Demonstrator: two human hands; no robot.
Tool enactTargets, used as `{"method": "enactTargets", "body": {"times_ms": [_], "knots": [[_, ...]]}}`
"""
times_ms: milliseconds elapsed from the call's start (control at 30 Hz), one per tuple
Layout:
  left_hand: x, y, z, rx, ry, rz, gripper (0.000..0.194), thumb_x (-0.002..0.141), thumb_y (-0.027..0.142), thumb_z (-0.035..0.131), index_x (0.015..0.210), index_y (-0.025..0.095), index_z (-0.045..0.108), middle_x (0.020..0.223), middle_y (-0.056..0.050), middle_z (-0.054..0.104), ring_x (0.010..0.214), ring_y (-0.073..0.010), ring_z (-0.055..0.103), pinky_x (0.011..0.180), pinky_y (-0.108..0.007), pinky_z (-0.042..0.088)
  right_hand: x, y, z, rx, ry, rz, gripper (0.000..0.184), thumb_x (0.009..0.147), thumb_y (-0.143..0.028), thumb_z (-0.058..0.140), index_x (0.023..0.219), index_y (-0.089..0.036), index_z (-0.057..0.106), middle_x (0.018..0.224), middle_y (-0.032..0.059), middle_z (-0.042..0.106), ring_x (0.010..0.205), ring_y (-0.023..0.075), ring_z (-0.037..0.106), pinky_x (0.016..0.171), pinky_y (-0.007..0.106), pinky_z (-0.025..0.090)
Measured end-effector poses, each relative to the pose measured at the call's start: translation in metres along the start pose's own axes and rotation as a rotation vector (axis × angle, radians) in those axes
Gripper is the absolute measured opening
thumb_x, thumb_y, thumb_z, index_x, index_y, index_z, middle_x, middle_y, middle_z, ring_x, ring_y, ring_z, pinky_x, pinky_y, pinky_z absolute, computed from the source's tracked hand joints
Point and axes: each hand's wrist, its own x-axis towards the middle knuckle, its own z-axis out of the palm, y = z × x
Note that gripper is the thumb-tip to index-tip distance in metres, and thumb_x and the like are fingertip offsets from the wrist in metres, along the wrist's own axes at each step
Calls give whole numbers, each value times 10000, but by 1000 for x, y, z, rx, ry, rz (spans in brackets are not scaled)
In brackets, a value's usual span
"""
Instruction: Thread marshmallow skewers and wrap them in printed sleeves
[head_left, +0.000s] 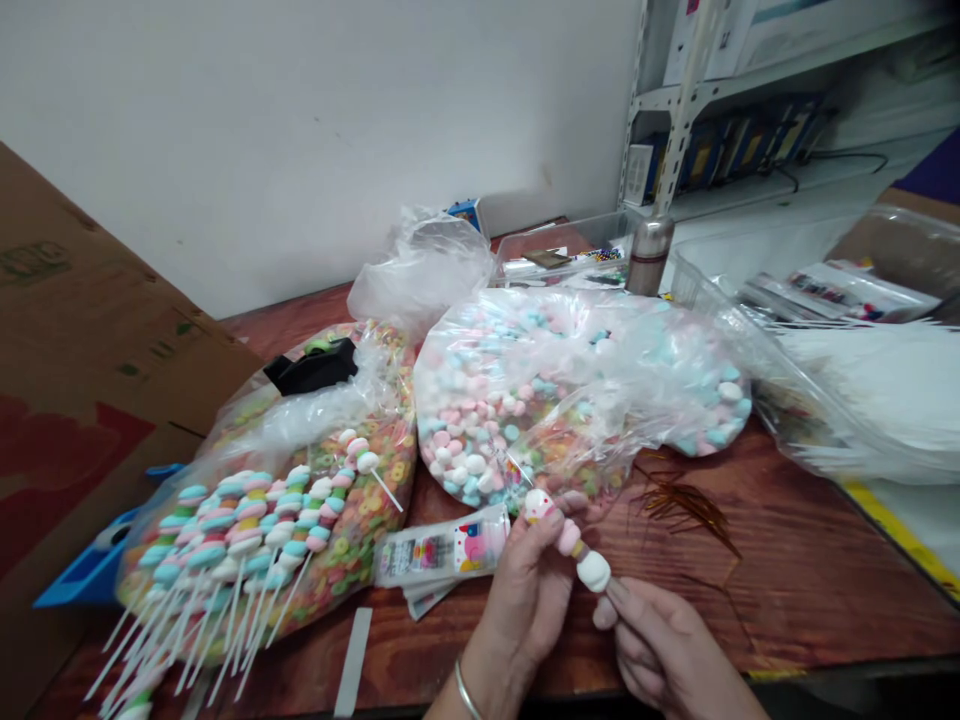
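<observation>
My left hand, with a bangle at the wrist, is closed around the upper part of a marshmallow skewer. White and pink marshmallows and a small yellowish ring show on it. At its lower end, my right hand pinches just below the white marshmallow; the stick there is hidden by the fingers. Flat printed plastic sleeves lie beside my left wrist. Further left, several finished marshmallow skewers rest on a clear bag of coloured candy rings, their white sticks toward me.
A large bag of marshmallows lies behind my hands. Bronze twist ties are to its right. A black tape dispenser sits on the ring bag. A clear bin of white sticks stands right, a cardboard box left, a metal bottle behind.
</observation>
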Motion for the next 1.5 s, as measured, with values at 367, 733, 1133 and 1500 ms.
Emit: {"method": "enactTargets", "body": {"times_ms": [367,733,1133,1500], "knots": [[-2,-12,5,63,-81,-90,231,884,311,640,1040,145,677,1082,-123,695,1015,-245,641,831,-330,490,6,1,-2,-395,227,-375,376,870,-547,603,795,-183,655,616,-45,435,568,98,416,535,200,378],[24,29,14,231,249,259,365,785,259,768,1122,203,638,1238,-94,671,1161,-217,617,1043,-333,424,31,-9,-14,-58,227,-191,526,724,-676,704,797,-158,648,522,-112,297,412,15,186,378,152,158],[79,49,46,-134,77,69,200,813,156,724,1001,122,668,649,53,530,510,-46,498,562,-206,510,37,-41,-7,-56,-15,59,610,790,-773,529,825,-171,621,482,-96,375,355,15,192,351,158,137],[60,35,47,-76,218,71,233,777,212,764,957,160,626,642,58,488,515,-66,508,448,-158,449,21,-20,-26,-1417,365,-1060,264,947,-246,538,1154,-208,697,619,4,613,534,143,562,551,248,396]]}}
